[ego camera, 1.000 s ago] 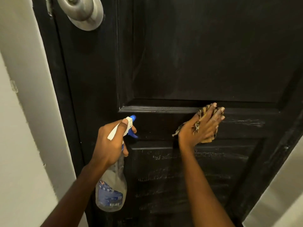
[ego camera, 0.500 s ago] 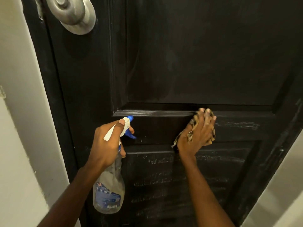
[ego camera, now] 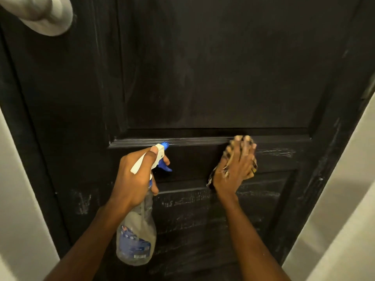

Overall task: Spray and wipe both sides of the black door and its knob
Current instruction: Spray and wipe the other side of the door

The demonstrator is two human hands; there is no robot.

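Observation:
The black panelled door [ego camera: 213,67] fills the view, with its silver knob [ego camera: 43,15] at the top left corner. My left hand [ego camera: 134,177] grips the neck of a clear spray bottle [ego camera: 136,238] with a white and blue trigger head, nozzle pointed at the door. My right hand [ego camera: 236,169] presses a tan patterned cloth [ego camera: 243,139] flat against the door's middle rail, just below the moulding ledge. Whitish streaks mark the lower panel and the rail to the right of the cloth.
A pale wall [ego camera: 18,199] borders the door on the left, and a pale wall or frame [ego camera: 345,199] runs along the right. The door's dark right edge [ego camera: 324,159] slants down beside it.
My right hand has slid the cloth leftward along the rail, fingers drawing together. The view has moved closer and lower, pushing the knob toward the top left corner. The left hand still holds the bottle.

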